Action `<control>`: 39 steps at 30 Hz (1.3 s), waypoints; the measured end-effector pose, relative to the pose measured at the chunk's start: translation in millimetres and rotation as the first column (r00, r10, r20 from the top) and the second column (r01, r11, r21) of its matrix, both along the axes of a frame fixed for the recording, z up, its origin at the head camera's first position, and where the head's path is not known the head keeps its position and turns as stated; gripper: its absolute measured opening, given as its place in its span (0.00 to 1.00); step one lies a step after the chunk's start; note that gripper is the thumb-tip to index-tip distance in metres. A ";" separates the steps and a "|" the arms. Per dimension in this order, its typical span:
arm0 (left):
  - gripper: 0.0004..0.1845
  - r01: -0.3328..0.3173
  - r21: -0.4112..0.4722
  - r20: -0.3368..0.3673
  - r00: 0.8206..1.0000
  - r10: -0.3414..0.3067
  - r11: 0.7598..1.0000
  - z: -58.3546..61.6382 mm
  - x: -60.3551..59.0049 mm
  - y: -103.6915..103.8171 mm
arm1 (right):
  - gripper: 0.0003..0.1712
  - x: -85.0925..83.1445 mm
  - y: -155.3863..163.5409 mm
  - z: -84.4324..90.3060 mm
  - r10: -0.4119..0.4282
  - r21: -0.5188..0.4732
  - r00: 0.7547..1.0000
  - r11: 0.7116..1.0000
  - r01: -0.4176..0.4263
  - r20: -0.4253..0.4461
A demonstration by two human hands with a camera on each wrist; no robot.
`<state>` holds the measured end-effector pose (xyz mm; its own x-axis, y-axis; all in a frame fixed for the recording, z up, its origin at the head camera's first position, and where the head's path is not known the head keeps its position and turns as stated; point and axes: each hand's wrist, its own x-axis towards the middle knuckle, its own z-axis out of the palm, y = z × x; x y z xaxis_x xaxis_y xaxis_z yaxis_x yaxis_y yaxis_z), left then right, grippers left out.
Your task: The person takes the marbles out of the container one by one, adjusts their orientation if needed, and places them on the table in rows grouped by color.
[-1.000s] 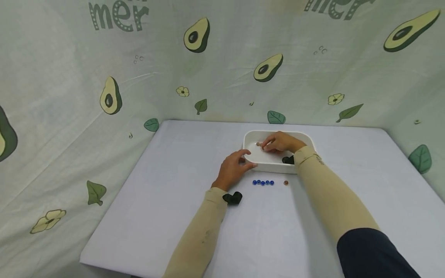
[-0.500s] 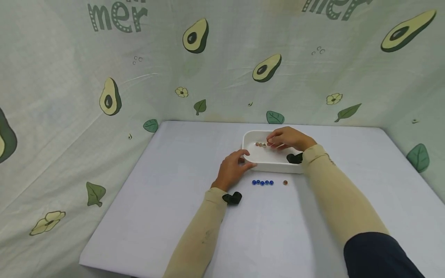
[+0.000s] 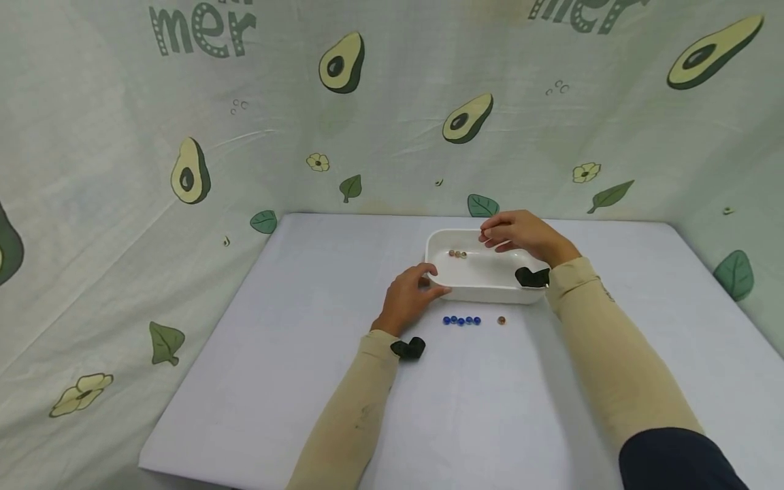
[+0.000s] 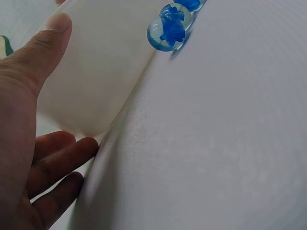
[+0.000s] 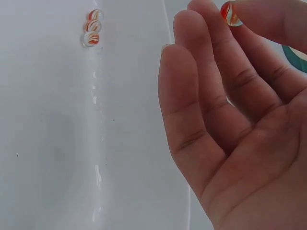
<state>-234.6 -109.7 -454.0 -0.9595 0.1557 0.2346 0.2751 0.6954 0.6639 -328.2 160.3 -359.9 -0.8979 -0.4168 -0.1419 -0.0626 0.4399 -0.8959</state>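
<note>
While your left hand [image 3: 405,301] clasps the white tray [image 3: 490,295] by its corner, probably to steady it, your right hand [image 3: 529,236] pinches an orange-swirled marble [image 5: 232,14] near its far side; three similar marbles [image 3: 457,254] sit inside, blue marbles [image 3: 461,322] outside on the surface [image 3: 471,401], seemingly grouped by colour.

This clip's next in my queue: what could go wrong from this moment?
The right hand pinches a round orange-and-clear glass marble in the air; it might slip and fall.
Three similar marbles rest loose in a rectangular white tray and could roll if bumped.
The left hand grips that tray's corner; if it slides, it might hit five round blue glass marbles nearby.
</note>
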 end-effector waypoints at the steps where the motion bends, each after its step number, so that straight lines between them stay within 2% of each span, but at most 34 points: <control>1: 0.24 -0.002 0.003 0.001 1.000 0.002 1.000 0.5 0.3 -0.1 | 0.21 2.4 0.6 0.8 -0.005 0.007 1.000 1.000 0.005 -0.011; 7: 0.24 -0.012 0.004 0.024 1.000 0.012 1.000 2.5 1.9 0.3 | 0.17 16.1 4.0 2.7 -0.041 -0.020 0.997 0.999 0.040 -0.064; 11: 0.24 -0.007 0.009 0.034 0.999 0.006 1.000 2.5 2.1 0.8 | 0.18 22.2 8.3 -1.6 -0.076 -0.110 0.995 0.992 0.068 -0.067; 17: 0.23 0.000 0.016 0.013 1.000 0.000 1.000 -0.2 0.4 -0.1 | 0.17 36.3 11.0 -9.2 -0.136 -0.248 0.990 0.961 0.121 -0.042; 22: 0.23 0.001 0.019 0.014 1.000 -0.002 1.000 -0.5 0.1 -0.4 | 0.17 47.2 7.4 -14.2 -0.140 -0.273 0.989 0.954 0.124 -0.040; 31: 0.24 0.005 0.027 0.006 1.000 -0.006 1.000 -0.8 -0.9 1.0 | 0.21 68.9 8.6 -17.7 -0.122 -0.309 0.988 0.947 0.087 -0.095; 39: 0.25 0.044 0.053 -0.051 0.998 -0.042 0.998 -5.4 -3.1 -1.9 | 0.15 85.8 14.6 -22.0 -0.145 -0.325 0.973 0.942 0.081 -0.178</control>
<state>-237.7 -111.6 -459.4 -0.9392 0.1824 0.2909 0.3375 0.6454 0.6853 -242.4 174.9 -382.0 -0.9381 -0.3055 0.1632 -0.2176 0.1534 -0.9639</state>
